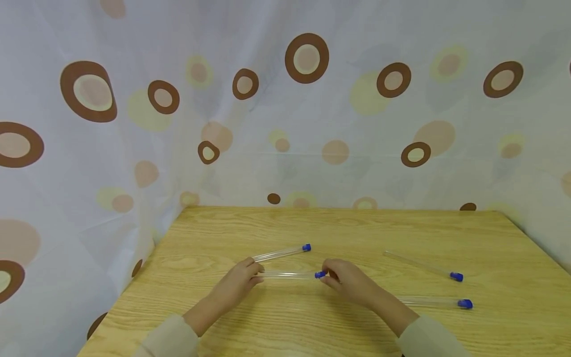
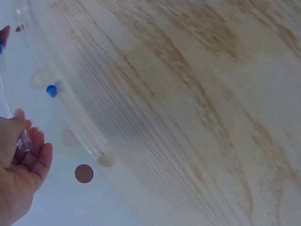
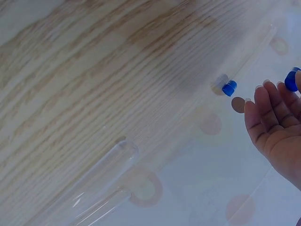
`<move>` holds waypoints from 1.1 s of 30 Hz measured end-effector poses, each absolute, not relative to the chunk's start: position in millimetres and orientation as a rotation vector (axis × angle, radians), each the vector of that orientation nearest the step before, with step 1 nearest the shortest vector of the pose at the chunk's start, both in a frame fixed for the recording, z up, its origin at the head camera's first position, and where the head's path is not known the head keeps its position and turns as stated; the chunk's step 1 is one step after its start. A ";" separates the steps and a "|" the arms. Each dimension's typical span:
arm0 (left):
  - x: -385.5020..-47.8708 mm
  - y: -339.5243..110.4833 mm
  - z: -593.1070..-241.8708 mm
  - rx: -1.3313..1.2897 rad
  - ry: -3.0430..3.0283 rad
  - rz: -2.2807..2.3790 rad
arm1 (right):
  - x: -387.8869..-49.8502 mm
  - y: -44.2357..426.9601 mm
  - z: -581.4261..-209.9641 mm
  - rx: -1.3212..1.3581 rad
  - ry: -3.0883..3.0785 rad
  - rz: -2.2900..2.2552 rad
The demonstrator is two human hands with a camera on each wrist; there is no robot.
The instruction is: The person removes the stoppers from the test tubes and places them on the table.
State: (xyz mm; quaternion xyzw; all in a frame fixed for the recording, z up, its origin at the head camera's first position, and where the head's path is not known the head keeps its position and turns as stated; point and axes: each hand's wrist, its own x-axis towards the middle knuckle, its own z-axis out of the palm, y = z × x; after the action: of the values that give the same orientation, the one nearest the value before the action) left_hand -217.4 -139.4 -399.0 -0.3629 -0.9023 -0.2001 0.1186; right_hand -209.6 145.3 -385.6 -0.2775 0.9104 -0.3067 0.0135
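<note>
Level above the wooden table, a clear test tube with a blue cap spans the gap between both hands. My left hand pinches its rounded closed end, which shows between thumb and fingers in the left wrist view. At the other end, my right hand pinches the blue cap between thumb and fingertips. The right wrist view catches that cap only at its edge. Just beyond the left hand lies another capped test tube, its near end hidden behind the fingers.
To the right lie a thinner blue-capped tube and a wider capped one, partly covered by the right forearm. The wooden table meets a patterned curtain at its back and sides.
</note>
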 end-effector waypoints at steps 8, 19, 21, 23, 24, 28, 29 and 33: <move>-215.3 -133.2 -398.4 -1.042 -2.671 -0.758 | -202.6 153.9 -383.1 -0.910 2.839 -0.984; -210.7 -122.4 -397.3 -1.063 -2.624 -0.822 | -196.3 165.2 -380.6 -0.886 2.851 -0.970; -209.9 -121.5 -396.8 -1.069 -2.616 -0.822 | -195.9 166.8 -380.4 -0.896 2.859 -0.959; -209.4 -120.8 -396.7 -1.081 -2.597 -0.819 | -195.2 168.2 -380.5 -0.918 2.869 -0.948; -209.2 -120.5 -396.6 -1.088 -2.585 -0.816 | -194.8 168.8 -380.4 -0.933 2.873 -0.944; -209.2 -119.3 -397.5 -1.119 -2.550 -0.813 | -192.8 171.2 -379.9 -0.960 2.881 -0.943; -209.2 -118.8 -397.8 -1.122 -2.549 -0.813 | -192.1 171.7 -379.6 -0.953 2.880 -0.946; -208.3 -117.2 -398.0 -1.133 -2.543 -0.815 | -190.0 174.3 -379.0 -0.944 2.878 -0.959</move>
State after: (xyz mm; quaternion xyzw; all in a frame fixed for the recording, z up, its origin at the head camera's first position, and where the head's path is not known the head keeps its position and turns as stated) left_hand -208.3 -117.2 -398.0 -0.3877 -0.8703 -0.2790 0.1200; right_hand -190.0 174.3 -379.0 -0.2970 0.9057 -0.3019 -0.0176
